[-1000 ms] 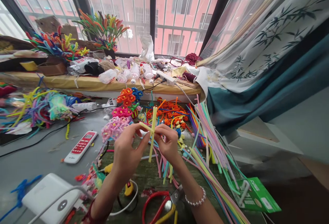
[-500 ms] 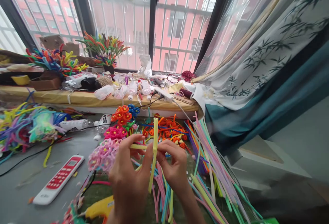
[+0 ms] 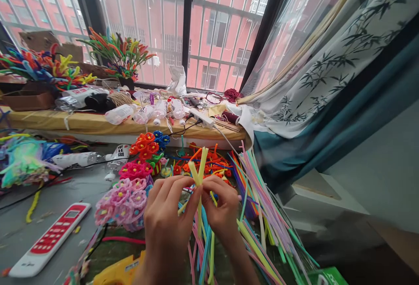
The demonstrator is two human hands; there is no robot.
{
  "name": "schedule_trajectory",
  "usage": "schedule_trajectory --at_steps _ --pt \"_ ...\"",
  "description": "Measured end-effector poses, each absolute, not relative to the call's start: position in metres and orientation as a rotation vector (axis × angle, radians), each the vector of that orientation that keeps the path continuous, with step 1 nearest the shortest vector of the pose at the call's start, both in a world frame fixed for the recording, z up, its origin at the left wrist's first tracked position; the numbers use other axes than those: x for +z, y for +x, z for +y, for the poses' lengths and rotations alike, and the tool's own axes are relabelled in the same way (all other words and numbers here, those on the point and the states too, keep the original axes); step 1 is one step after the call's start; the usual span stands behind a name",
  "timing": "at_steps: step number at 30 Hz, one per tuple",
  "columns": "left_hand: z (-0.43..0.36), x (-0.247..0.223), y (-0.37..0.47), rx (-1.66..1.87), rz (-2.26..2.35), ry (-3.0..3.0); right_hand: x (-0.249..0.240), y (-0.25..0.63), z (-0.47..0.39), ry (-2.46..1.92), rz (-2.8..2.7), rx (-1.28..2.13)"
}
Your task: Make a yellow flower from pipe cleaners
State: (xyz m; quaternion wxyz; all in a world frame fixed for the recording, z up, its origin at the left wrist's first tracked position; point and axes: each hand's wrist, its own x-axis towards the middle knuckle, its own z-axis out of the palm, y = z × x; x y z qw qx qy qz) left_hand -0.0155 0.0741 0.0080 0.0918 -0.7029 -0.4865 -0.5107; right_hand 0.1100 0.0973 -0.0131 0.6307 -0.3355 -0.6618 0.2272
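Pale yellow pipe cleaners (image 3: 202, 163) cross in a small bundle at the centre, with ends pointing up and one hanging down. My left hand (image 3: 170, 215) pinches the crossing point from the left, thumb and index finger closed on it. From the right, my right hand (image 3: 221, 206) grips the same spot, its fingertips nearly touching those of my left hand. Behind and left of the hands are pink pipe-cleaner flowers (image 3: 122, 202). Loose pink, blue and yellow pipe cleaners (image 3: 204, 250) lie below the hands.
A white and red remote (image 3: 52, 237) and a yellow glue gun (image 3: 119, 272) lie at the left. Long pastel pipe cleaners (image 3: 268, 202) spread at the right. Orange pieces (image 3: 216, 163) lie behind the hands. Bottles (image 3: 119, 112) and a power strip (image 3: 201, 118) sit on the windowsill.
The view has shifted, so the surroundings appear further left. The yellow piece that pointed left now angles upward, and both hands have closed in around the crossing.
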Motion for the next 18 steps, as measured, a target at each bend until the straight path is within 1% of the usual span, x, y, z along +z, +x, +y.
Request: schedule_trajectory --at_steps 4,8,11,14,18 --pt "0.0734 0.0114 -0.0170 -1.620 -1.523 -2.156 -0.0131 0.1107 0.0965 -0.721 -1.545 0.565" --pt "0.0760 0.0116 -0.0209 -1.610 -1.589 -2.278 -0.0113 0.1147 0.0995 -0.683 -1.565 0.643" --pt "0.0778 0.0116 -0.0210 -1.588 -1.635 -2.212 -0.0078 0.1167 0.1000 -0.768 -1.567 0.683" --pt "0.0787 0.0110 -0.0200 -1.566 -1.694 -2.149 -0.0049 0.1157 0.0971 -0.901 -1.442 0.775" --pt "0.0797 0.0059 -0.0194 -1.460 -1.704 -2.210 -0.0047 0.1123 0.0932 -0.976 -1.320 0.839"
